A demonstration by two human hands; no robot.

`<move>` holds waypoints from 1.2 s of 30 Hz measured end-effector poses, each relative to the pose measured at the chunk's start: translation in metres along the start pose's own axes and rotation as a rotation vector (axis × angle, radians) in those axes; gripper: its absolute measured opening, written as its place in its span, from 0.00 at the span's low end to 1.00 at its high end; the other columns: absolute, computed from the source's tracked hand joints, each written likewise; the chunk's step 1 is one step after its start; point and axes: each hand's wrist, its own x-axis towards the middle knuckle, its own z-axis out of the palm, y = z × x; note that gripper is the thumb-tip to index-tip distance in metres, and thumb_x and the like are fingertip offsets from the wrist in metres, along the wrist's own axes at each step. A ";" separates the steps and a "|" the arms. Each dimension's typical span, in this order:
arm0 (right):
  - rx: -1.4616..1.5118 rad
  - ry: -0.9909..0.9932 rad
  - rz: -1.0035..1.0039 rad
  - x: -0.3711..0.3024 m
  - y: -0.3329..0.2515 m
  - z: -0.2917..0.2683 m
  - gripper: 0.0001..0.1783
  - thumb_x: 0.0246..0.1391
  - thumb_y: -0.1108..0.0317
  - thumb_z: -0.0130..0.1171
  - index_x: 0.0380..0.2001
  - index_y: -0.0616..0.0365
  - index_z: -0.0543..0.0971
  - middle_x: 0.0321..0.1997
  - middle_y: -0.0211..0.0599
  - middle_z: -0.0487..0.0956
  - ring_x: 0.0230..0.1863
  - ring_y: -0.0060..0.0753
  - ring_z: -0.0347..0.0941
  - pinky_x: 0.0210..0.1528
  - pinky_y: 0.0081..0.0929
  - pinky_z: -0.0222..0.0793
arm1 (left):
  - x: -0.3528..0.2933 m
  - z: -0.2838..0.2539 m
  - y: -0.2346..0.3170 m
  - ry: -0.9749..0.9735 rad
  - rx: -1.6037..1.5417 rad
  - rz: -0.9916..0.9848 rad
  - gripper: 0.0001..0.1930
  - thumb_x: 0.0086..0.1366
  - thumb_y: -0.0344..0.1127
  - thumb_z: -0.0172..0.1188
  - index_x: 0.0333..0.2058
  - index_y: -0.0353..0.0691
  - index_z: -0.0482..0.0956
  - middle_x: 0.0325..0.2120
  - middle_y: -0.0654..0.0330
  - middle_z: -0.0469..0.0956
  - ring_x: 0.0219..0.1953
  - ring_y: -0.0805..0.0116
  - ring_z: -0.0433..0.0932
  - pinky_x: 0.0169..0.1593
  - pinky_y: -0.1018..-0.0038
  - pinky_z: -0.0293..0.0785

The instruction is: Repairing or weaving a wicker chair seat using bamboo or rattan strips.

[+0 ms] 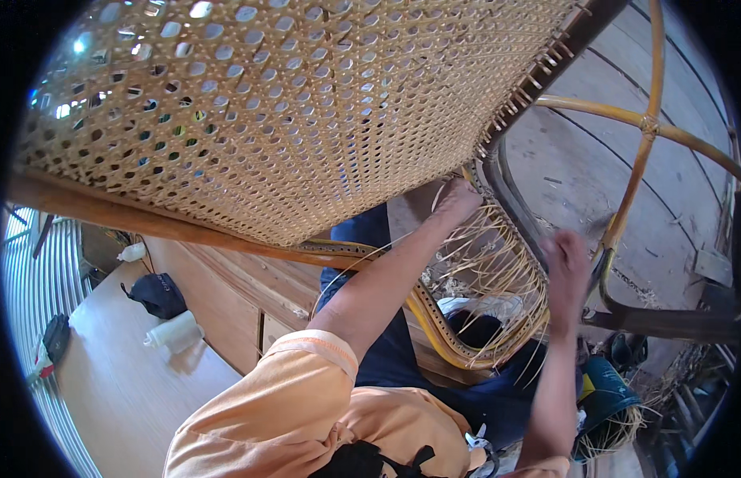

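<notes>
A large woven cane panel (330, 119) stretches across the upper part of the view on a brown wooden frame. Below its right corner, my left hand (459, 199) is closed at the edge of the frame, its fingertips partly hidden; I cannot make out what they grip. A curved wooden rail (438, 331) with a row of small holes bends toward my lap. Many loose cane strands (498, 255) hang inside the curve. To their right, my right hand (567, 251) is raised and blurred, its fingers curled together; whatever it holds does not show.
Tied rattan poles (649, 125) cross at the right above the floor. On the pale board (131, 382) at the left lie a white bottle (176, 332) and a dark cap (157, 295). A dark green bucket (608, 394) with cane scraps stands at the lower right.
</notes>
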 end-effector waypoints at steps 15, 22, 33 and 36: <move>-0.224 0.006 0.042 0.069 0.056 0.125 0.08 0.47 0.74 0.55 0.33 0.58 0.77 0.32 0.44 0.78 0.34 0.41 0.75 0.39 0.31 0.68 | 0.002 0.004 0.005 -0.028 0.037 -0.010 0.08 0.43 0.35 0.58 0.22 0.37 0.77 0.17 0.56 0.75 0.21 0.68 0.74 0.30 0.72 0.71; -0.272 -0.007 0.052 0.071 0.064 0.122 0.08 0.47 0.73 0.55 0.34 0.56 0.77 0.33 0.41 0.78 0.36 0.44 0.75 0.39 0.31 0.69 | -0.004 0.000 0.016 -0.089 0.043 -0.007 0.08 0.43 0.34 0.58 0.22 0.37 0.77 0.17 0.57 0.75 0.21 0.68 0.73 0.29 0.72 0.70; -0.149 -0.014 0.045 0.068 0.086 0.136 0.07 0.47 0.71 0.54 0.31 0.52 0.78 0.32 0.39 0.79 0.34 0.44 0.74 0.37 0.34 0.69 | 0.003 -0.002 0.009 -0.159 0.037 -0.028 0.08 0.44 0.34 0.56 0.22 0.36 0.76 0.17 0.58 0.74 0.21 0.70 0.72 0.27 0.74 0.69; -0.318 -0.060 -0.049 0.069 0.070 0.133 0.08 0.50 0.70 0.50 0.32 0.51 0.77 0.32 0.40 0.78 0.35 0.46 0.74 0.37 0.38 0.69 | 0.001 -0.008 0.015 -0.123 0.080 -0.031 0.08 0.45 0.34 0.55 0.23 0.35 0.77 0.17 0.59 0.75 0.21 0.71 0.72 0.28 0.74 0.69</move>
